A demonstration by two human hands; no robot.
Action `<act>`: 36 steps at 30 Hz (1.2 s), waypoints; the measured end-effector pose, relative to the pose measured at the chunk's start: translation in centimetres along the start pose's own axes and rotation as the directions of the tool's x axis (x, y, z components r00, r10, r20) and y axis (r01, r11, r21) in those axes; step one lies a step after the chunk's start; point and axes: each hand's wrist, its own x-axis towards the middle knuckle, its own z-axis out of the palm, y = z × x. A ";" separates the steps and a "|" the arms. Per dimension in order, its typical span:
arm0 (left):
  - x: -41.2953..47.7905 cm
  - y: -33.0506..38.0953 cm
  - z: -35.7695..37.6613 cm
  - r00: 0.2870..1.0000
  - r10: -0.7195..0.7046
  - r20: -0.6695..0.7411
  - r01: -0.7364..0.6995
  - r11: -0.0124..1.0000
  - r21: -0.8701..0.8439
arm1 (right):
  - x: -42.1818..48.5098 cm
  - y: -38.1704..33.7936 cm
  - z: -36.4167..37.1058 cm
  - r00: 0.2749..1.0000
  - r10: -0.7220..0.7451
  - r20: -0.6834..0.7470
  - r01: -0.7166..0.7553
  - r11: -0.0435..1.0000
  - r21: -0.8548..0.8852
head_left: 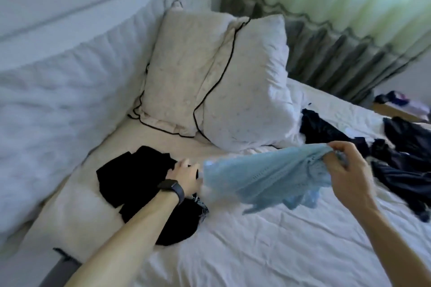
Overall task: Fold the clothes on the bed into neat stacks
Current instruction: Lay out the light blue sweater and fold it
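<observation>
Right hand (349, 165) fingers grip the blue knit garment (268, 179), centre frame. Left hand (186, 176) meets its left edge over black clothes (135, 177); finger state indeterminate.

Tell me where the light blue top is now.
In the head view, centre-right: the light blue top hangs above the sheet from the right hand, between the black pile and the dark clothes.

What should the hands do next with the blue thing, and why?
Probably lower the light blue knit top onto the white sheet in front and spread it flat. The right hand pinches one end, so it hangs bunched in the air, too crumpled to fold. The left hand is at its other edge, by the black pile; whether it grips is unclear.
</observation>
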 end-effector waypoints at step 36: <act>-31.8 45.1 -19.8 0.362 0.768 -0.528 -0.928 0.353 -0.122 | -12.2 -1.7 -41.6 0.932 -0.288 -0.218 0.289 0.957 -0.026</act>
